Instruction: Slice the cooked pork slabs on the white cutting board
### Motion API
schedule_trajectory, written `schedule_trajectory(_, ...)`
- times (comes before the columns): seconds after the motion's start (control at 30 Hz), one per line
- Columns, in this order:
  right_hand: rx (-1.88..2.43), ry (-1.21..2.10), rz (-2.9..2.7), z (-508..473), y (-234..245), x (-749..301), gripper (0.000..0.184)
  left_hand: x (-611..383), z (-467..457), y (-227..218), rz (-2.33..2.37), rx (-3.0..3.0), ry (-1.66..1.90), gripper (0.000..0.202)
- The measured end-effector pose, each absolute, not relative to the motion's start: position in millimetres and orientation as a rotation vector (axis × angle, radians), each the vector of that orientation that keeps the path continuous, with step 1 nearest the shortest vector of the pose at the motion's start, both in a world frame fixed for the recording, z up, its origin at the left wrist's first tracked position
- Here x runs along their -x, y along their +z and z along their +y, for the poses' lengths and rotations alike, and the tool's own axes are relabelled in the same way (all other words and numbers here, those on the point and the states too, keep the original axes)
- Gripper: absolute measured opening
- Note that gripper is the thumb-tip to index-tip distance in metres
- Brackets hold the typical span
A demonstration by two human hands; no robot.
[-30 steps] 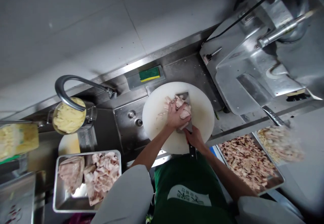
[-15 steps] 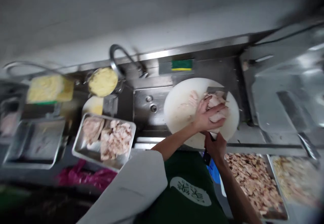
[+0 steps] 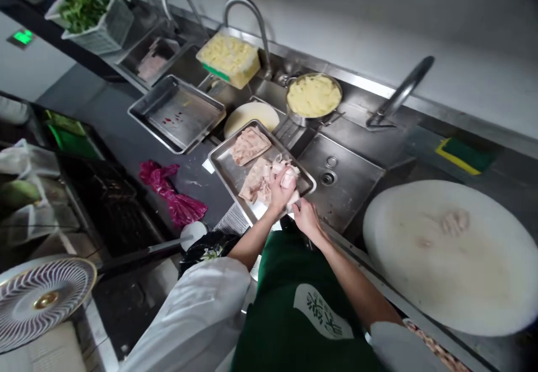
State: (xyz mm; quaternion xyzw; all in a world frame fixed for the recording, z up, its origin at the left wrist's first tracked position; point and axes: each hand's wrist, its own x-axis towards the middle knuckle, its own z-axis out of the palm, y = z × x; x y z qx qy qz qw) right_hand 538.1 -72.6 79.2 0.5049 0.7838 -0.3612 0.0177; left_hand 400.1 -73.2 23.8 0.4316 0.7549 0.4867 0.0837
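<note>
My left hand (image 3: 282,190) is closed over pale pieces of meat (image 3: 289,178) at the near right side of a metal tray (image 3: 303,177). Just to its right, my right hand (image 3: 306,217) grips a cleaver. Its dark handle (image 3: 287,224) shows below the fist, while the blade is mostly hidden by the hands and meat. In the tray lie a whole slab of meat (image 3: 251,144) and a pile of pale meat (image 3: 255,180). A few meat scraps (image 3: 455,222) remain on the round white cutting board (image 3: 420,271) at the right.
A sink basin (image 3: 348,164) lies right of the tray, with a curved faucet (image 3: 399,94) behind it. Beyond are a pot of yellow slices (image 3: 314,96), a tub of yellow pieces (image 3: 229,52) and another metal tray (image 3: 176,117). A pink plastic bag (image 3: 179,198) lies on the floor.
Both hands have moved left from the cutting board to the metal tray, carrying the meat and the cleaver. The view has swung left, and only scraps stay on the board.
</note>
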Motion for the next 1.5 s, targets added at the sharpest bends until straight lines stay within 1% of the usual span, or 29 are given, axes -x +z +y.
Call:
schedule_trajectory(0.1, -1.490, -0.948, 2.365, -71.4, 78.1, -498.5, 0.022, -345.5, -99.8, 0.5, 2.322, -1.321, 1.175, 0.040)
schedule_trajectory(0.2, -1.496, -0.813, 2.351, -71.4, 83.2, -489.1, 0.026, -317.6, -125.1, -5.4, 2.286, -1.475, 0.977, 0.035)
schedule_trajectory(0.3, -1.535, -0.760, 2.381, -69.2, 91.3, -490.2, 0.027, -305.1, -142.7, -0.8, 2.267, -1.480, 1.034, 0.035)
schedule_trajectory(0.43, -1.600, -0.735, 2.408, -63.1, 99.1, -494.2, 0.026, -289.4, -152.5, 5.9, 2.387, -1.236, 1.239, 0.031)
schedule_trajectory(0.53, -1.603, -0.778, 2.422, -61.4, 100.6, -496.1, 0.025, -281.0, -153.3, 14.8, 2.494, -1.109, 1.281, 0.032)
schedule_trajectory(0.6, -1.616, -0.858, 2.429, -63.7, 99.7, -492.8, 0.024, -285.8, -149.4, 26.4, 2.518, -1.123, 1.266, 0.033)
schedule_trajectory(0.67, -1.637, -1.044, 2.428, -68.0, 97.8, -485.3, 0.020, -300.1, -140.8, 39.9, 2.427, -1.294, 1.211, 0.039)
schedule_trajectory(0.77, -1.636, -1.525, 2.330, -75.3, 95.3, -475.3, 0.016, -321.9, -124.4, 50.8, 2.179, -1.605, 1.011, 0.054)
schedule_trajectory(0.8, -1.615, -1.688, 2.260, -77.3, 95.0, -475.9, 0.017, -323.8, -119.9, 50.3, 2.145, -1.622, 0.943, 0.057)
schedule_trajectory(0.87, -1.590, -1.924, 2.101, -80.4, 95.3, -488.0, 0.019, -315.6, -114.8, 44.8, 2.217, -1.490, 0.851, 0.058)
schedule_trajectory(0.97, -1.709, -2.080, 1.954, -83.7, 97.7, -538.0, 0.025, -287.3, -115.4, 37.6, 2.494, -1.188, 0.796, 0.060)
schedule_trajectory(1.0, -1.806, -2.096, 1.942, -85.0, 98.9, -562.2, 0.029, -281.2, -115.8, 37.7, 2.561, -1.171, 0.822, 0.059)
schedule_trajectory(1.07, -2.055, -2.101, 1.911, -89.3, 101.9, -617.8, 0.036, -284.5, -112.0, 40.8, 2.576, -1.275, 0.982, 0.055)
schedule_trajectory(1.17, -2.554, -2.040, 1.681, -102.6, 106.4, -708.7, 0.046, -338.1, -88.6, 43.7, 2.275, -1.523, 1.247, 0.046)
schedule_trajectory(1.27, -3.032, -1.900, 1.374, -123.4, 103.3, -798.8, 0.055, -441.1, -51.2, 37.0, 1.930, -1.660, 1.305, 0.042)
schedule_trajectory(1.37, -3.316, -1.700, 1.156, -152.3, 88.9, -882.0, 0.059, -564.1, -16.6, 23.1, 1.682, -1.767, 1.206, 0.045)
schedule_trajectory(1.43, -3.354, -1.549, 1.073, -175.4, 74.8, -927.1, 0.058, -640.2, 5.4, 11.9, 1.507, -1.877, 1.030, 0.050)
schedule_trajectory(1.5, -3.297, -1.469, 1.081, -196.9, 59.6, -959.5, 0.055, -704.0, 31.9, 1.4, 1.437, -1.934, 0.905, 0.056)
